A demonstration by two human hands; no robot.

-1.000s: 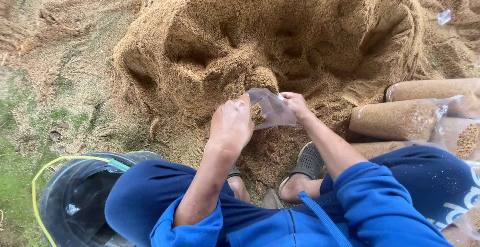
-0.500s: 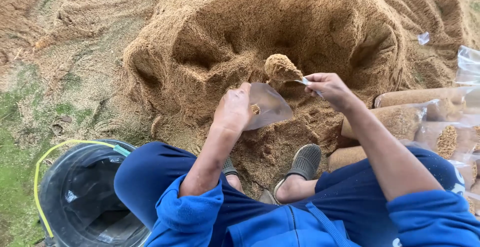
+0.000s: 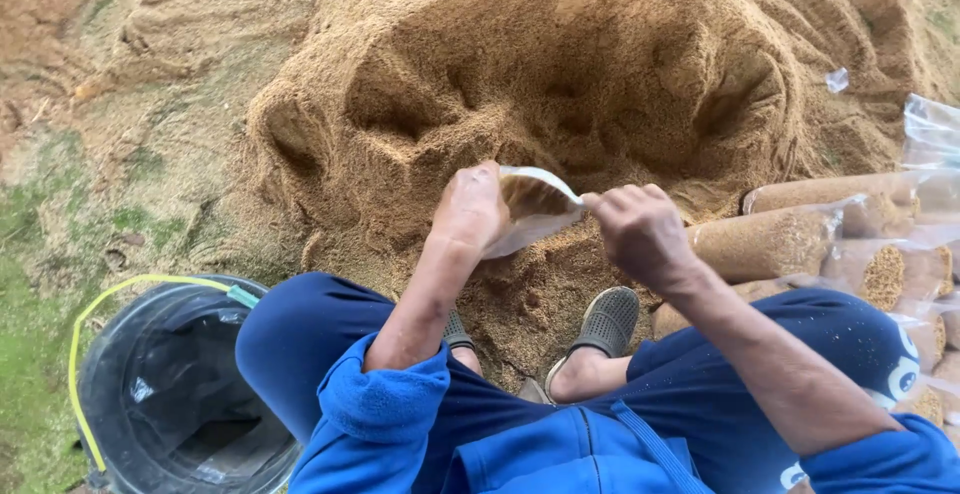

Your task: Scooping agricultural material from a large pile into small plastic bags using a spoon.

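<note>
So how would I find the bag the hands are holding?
Start at the big sawdust heap. In front of it, the left hand and right hand hold a clear bag open. Unlike the packed bags lying at the right, it is nearly empty.

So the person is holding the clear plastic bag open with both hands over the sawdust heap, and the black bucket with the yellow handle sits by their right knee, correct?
Not quite: the black bucket with the yellow handle sits by the person's left knee, not the right, as the head view shows. The rest holds: the left hand and right hand both hold the clear plastic bag open over the tan sawdust heap.
</note>
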